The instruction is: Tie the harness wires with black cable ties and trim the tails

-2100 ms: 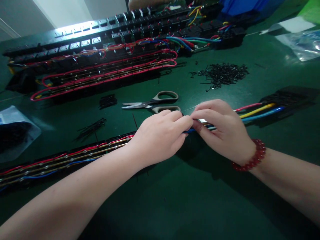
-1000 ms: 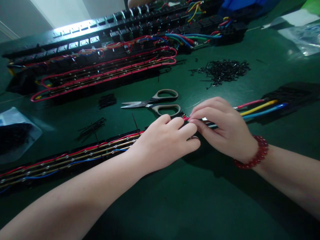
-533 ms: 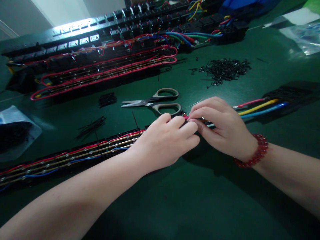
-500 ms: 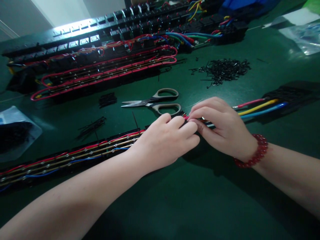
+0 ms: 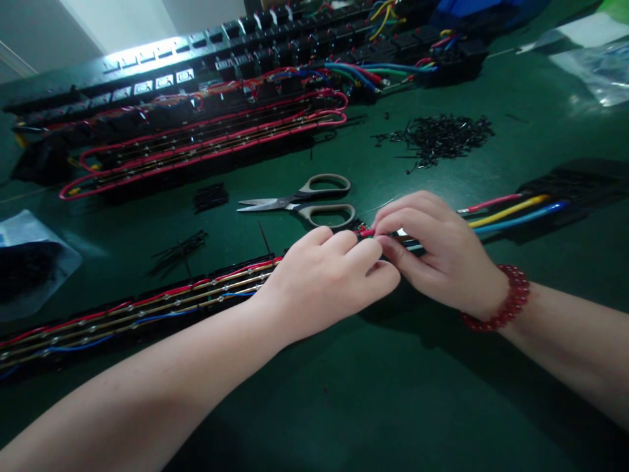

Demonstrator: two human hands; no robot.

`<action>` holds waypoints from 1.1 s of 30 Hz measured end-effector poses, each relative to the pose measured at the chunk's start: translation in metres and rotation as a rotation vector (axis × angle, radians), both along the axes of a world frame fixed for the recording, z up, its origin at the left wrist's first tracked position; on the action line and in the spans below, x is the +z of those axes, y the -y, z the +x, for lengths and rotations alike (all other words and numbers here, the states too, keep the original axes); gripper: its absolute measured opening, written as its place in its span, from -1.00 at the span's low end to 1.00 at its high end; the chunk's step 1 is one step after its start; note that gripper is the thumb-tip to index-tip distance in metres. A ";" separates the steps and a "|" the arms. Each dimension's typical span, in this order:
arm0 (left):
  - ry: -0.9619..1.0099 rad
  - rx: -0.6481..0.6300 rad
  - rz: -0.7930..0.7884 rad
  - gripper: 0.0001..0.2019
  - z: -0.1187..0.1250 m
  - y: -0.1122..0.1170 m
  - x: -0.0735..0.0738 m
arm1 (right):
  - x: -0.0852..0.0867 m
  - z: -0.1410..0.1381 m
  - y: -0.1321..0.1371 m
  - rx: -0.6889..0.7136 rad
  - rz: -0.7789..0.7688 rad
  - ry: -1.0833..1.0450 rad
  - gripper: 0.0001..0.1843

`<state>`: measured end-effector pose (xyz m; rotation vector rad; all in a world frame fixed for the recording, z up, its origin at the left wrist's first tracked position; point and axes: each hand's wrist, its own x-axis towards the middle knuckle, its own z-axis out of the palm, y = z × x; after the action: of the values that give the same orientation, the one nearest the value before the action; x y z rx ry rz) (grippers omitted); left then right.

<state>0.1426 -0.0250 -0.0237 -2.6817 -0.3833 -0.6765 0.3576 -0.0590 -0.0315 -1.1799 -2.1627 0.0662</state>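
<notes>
A long black strip [image 5: 171,288] with red and blue wires and brass-coloured bars runs beneath both of my hands. My left hand [image 5: 334,282] is closed over its right part, fingers curled down and the fingertips hidden. Close beside it, my right hand [image 5: 432,252] pinches at a red wire [image 5: 365,233]; thumb and forefinger almost meet there. Red, yellow and blue cables [image 5: 511,215] come out past the right hand to a black end piece [image 5: 580,187]. A thin black cable tie [image 5: 265,237] sticks up from the strip left of my left hand.
Scissors [image 5: 299,200] lie just beyond my left hand. Behind are a heap of short black pieces [image 5: 447,137], a small black bundle [image 5: 210,196], loose black ties [image 5: 179,254] and a plastic bag [image 5: 34,262]. More wired strips [image 5: 211,141] fill the back.
My left hand's fingers have shifted slightly, with the lower finger stretched further right. A little more red wire shows between the hands. The right hand stays nearly in place.
</notes>
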 end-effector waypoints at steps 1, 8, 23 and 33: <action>-0.006 -0.012 0.003 -0.75 0.000 0.000 0.000 | 0.000 -0.001 0.000 -0.003 -0.010 -0.005 -0.89; -0.143 -0.030 -0.050 -0.78 -0.001 0.002 0.001 | 0.001 -0.001 0.001 0.007 0.002 -0.021 -0.88; -0.054 -0.017 -0.043 -0.77 0.000 0.000 0.000 | 0.003 0.000 0.000 0.024 -0.002 -0.024 -0.85; 0.021 -0.003 -0.425 -0.73 -0.003 -0.004 0.003 | 0.001 0.001 -0.001 0.073 0.053 -0.032 -0.84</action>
<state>0.1398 -0.0210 -0.0210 -3.0742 -0.5862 -0.6890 0.3588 -0.0577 -0.0309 -1.0627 -2.1661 0.0584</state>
